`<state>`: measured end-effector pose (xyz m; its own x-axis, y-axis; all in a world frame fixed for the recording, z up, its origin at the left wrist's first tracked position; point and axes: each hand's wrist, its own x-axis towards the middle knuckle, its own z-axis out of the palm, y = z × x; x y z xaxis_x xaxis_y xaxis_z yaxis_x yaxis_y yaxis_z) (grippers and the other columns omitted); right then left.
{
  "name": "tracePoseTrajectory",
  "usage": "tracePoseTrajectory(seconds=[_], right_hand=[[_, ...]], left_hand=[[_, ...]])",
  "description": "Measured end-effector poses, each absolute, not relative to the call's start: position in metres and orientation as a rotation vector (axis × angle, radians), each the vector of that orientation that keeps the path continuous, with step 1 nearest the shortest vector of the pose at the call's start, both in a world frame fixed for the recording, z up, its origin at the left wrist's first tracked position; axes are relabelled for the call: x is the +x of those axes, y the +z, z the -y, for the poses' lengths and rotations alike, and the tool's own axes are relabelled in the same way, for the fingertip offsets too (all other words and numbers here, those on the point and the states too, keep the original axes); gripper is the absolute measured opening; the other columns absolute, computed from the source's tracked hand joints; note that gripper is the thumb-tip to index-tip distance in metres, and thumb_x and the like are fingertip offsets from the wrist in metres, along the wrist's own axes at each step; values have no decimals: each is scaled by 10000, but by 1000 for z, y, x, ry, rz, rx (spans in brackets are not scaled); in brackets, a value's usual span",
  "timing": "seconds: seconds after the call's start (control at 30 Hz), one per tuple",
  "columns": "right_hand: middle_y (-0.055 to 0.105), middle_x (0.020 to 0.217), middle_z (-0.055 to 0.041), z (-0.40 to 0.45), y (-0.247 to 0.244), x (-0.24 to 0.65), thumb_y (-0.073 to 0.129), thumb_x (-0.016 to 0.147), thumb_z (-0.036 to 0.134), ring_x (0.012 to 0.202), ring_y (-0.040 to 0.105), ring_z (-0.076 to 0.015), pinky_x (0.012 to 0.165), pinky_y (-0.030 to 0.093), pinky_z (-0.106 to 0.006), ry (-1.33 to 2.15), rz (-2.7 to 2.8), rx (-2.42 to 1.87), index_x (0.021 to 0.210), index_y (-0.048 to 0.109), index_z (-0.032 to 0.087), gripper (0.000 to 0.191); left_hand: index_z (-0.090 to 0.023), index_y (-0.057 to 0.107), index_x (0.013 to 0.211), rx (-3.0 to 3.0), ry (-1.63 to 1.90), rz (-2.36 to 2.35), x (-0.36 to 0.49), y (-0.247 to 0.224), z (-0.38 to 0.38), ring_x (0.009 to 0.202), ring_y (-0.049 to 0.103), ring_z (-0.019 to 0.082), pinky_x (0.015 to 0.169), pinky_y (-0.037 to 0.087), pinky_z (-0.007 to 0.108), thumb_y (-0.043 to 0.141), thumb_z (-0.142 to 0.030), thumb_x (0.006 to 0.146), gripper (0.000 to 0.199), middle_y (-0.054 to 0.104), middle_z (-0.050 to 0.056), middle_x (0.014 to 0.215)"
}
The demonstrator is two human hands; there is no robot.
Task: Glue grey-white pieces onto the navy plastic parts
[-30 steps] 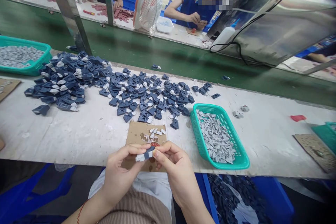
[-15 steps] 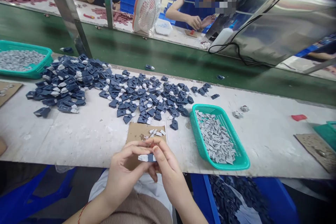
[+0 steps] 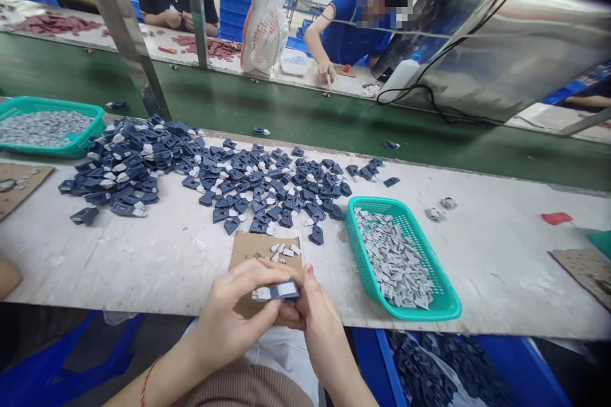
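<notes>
In front of my lap I hold a small dark blue plastic part (image 3: 273, 293) with a pale grey piece at its left end and a pale rectangle on its upper side. My left hand (image 3: 233, 308) pinches it between thumb and fingers. My right hand (image 3: 312, 311) is closed at the part's right end, its fingers curled under and its thumb raised beside it; its fingertips are partly hidden. Just beyond my hands, several small pale grey pieces (image 3: 288, 252) lie on a cardboard piece (image 3: 245, 246).
A heap of similar dark blue parts (image 3: 267, 184) spreads across the table (image 3: 191, 261). To the right stands a green basket (image 3: 446, 308) of grey pieces; another green basket (image 3: 98, 124) is far left. A blue bin (image 3: 377, 356) sits below the edge. Co-workers (image 3: 353, 25) sit across the green belt (image 3: 214, 98).
The part has turned, so its pale rectangle now shows. My right thumb has come off it and shifted right. The camera view has tilted up slightly. A co-worker's hand across the belt has moved left.
</notes>
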<state>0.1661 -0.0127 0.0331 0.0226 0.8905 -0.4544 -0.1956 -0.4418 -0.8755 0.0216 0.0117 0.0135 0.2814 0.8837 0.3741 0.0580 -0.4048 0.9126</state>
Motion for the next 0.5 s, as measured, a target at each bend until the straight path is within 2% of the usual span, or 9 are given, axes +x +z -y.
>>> tracePoseTrajectory(seconds=[0.1,0.27,0.37,0.5], right_hand=[[752,957,-70,13,30,171,463,864,753,539,525,-146,517,479,-290,1615,742,-1410,1136,776,258,645],[672,702,-48,14,22,170,475,876,729,569,507,-185,532,450,-299,1508,774,-1419,1109,785,268,603],[541,576,-6,12,24,169,455,891,724,537,448,-180,516,400,-300,1444,823,-1409,1167,758,249,628],[385,531,53,3,34,181,412,906,728,493,323,-142,498,296,-280,1357,917,-1405,1274,684,195,703]], left_hand=[[-207,721,1074,1866,1180,-758,17,15,-21,809,670,152,733,554,230,623,-45,857,288,692,63,887],[-200,722,1132,1942,1178,-691,20,16,-27,898,706,174,764,572,238,575,-24,894,331,733,105,984],[-193,765,1050,1852,1217,-731,23,17,-33,834,723,175,717,584,240,599,-57,889,268,754,98,918],[-209,815,903,1701,1171,-1032,16,24,-78,739,726,194,693,598,282,705,-223,839,128,777,68,805]])
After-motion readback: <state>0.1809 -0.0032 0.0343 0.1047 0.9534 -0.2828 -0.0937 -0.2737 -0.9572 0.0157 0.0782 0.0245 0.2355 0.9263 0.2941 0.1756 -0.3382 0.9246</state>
